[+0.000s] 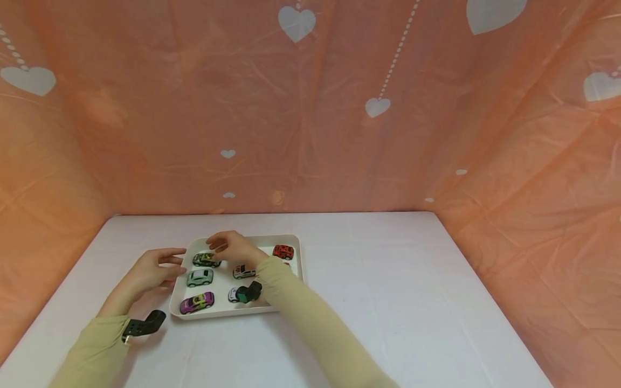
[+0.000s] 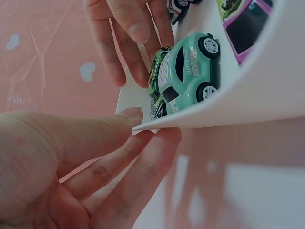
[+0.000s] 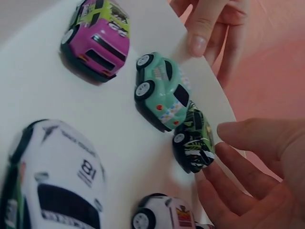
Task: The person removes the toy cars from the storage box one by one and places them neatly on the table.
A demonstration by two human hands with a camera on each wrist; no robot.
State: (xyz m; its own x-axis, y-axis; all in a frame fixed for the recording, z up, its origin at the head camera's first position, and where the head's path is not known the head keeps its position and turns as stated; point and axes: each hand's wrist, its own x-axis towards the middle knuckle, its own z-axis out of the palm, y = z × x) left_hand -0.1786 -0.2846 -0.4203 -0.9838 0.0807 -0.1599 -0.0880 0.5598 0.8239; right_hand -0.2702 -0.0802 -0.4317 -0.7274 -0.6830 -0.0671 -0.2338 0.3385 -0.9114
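Observation:
A white tray [image 1: 223,311] holds several toy cars. At its left side my left hand [image 1: 147,272] pinches the rim, thumb inside and fingers outside, as the left wrist view [image 2: 109,162] shows. My right hand [image 1: 235,249] is over the back of the tray, fingers loosely bent beside the black-and-green patterned car [image 3: 194,143]; no grip on it shows. A mint green car [image 1: 200,277] stands just in front of that one. Nearer the front left corner is a purple and yellow-green car [image 1: 197,303].
A white car with a dark rear window [image 3: 62,167] and a white car with orange markings [image 1: 244,271] stand mid-tray, partly covered by the right arm and wrist camera. A red car [image 1: 283,251] is at the back right. Orange heart-print cloth [image 1: 310,134] hangs behind the white table [image 1: 388,280].

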